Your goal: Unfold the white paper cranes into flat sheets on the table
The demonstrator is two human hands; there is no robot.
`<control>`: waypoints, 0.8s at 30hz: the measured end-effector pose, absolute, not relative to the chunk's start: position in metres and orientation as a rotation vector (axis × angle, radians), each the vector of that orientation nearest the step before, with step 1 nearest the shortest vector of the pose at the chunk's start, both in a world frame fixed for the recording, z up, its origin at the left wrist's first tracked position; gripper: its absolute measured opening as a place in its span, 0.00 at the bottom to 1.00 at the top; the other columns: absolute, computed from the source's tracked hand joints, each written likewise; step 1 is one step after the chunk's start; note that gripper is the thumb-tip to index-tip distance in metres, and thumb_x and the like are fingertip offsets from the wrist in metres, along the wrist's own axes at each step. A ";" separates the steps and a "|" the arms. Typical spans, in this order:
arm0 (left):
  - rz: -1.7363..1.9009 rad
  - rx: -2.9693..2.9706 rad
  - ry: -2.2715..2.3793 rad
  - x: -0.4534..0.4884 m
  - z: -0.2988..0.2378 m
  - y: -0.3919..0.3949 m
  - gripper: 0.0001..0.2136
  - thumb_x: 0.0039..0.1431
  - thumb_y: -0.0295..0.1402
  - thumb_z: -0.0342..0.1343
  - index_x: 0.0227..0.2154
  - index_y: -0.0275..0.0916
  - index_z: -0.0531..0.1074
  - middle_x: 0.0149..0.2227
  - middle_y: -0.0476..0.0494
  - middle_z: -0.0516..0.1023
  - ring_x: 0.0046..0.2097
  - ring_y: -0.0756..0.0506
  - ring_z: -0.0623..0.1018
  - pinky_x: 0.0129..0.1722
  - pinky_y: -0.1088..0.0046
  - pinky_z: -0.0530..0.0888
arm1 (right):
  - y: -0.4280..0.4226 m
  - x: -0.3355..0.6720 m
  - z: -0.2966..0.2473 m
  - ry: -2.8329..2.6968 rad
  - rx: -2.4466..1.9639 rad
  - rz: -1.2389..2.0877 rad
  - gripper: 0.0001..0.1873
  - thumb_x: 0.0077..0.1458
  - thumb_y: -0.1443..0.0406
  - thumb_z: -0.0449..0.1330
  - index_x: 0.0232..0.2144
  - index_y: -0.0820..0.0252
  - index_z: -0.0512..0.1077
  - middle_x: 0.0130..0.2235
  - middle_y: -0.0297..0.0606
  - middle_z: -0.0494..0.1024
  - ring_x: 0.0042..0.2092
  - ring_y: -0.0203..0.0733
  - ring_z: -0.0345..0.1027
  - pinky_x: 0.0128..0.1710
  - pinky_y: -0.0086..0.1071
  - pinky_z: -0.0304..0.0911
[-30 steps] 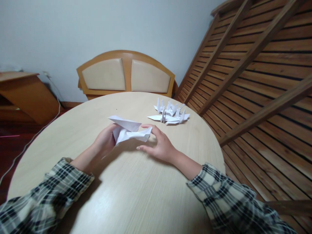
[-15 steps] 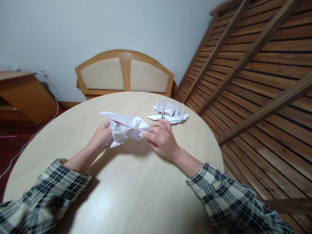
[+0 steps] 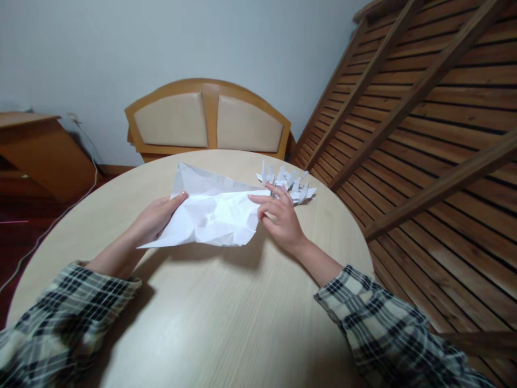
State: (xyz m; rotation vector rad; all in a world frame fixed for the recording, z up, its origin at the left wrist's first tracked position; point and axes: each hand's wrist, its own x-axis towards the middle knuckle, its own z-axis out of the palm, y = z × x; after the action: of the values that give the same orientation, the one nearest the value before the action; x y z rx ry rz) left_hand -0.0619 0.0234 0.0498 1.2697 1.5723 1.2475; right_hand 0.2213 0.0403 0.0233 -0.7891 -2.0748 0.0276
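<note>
A creased white paper sheet (image 3: 210,213) is spread out above the round light wooden table (image 3: 226,318). My left hand (image 3: 155,218) pinches its left edge, thumb on top. My right hand (image 3: 280,215) grips its right edge with the fingers curled round it. Both of my sleeves are plaid. Behind my right hand lie several small white folded paper cranes (image 3: 286,183) on the table.
A wooden chair (image 3: 208,121) with beige padded back stands at the far side of the table. A slatted wooden frame (image 3: 424,124) leans along the right. A low wooden cabinet (image 3: 36,156) and a white cable (image 3: 48,231) are at the left.
The folded paper shape has been pulled open into a wide crumpled sheet. My hands moved apart, the left to the left edge and the right towards the cranes.
</note>
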 end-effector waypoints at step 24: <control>1.485 1.224 1.594 -0.045 0.039 0.015 0.12 0.59 0.39 0.53 0.26 0.35 0.72 0.22 0.52 0.72 0.28 0.49 0.70 0.27 0.77 0.66 | 0.017 0.200 0.016 -2.450 -0.596 -0.548 0.09 0.63 0.70 0.53 0.35 0.58 0.72 0.33 0.36 0.73 0.35 0.40 0.62 0.33 0.35 0.55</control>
State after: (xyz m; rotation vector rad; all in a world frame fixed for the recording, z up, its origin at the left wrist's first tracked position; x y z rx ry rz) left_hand -0.0453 0.0153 0.0392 1.2242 1.5944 1.4849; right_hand 0.1997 0.0166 0.0163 -0.5959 -2.4500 -0.5479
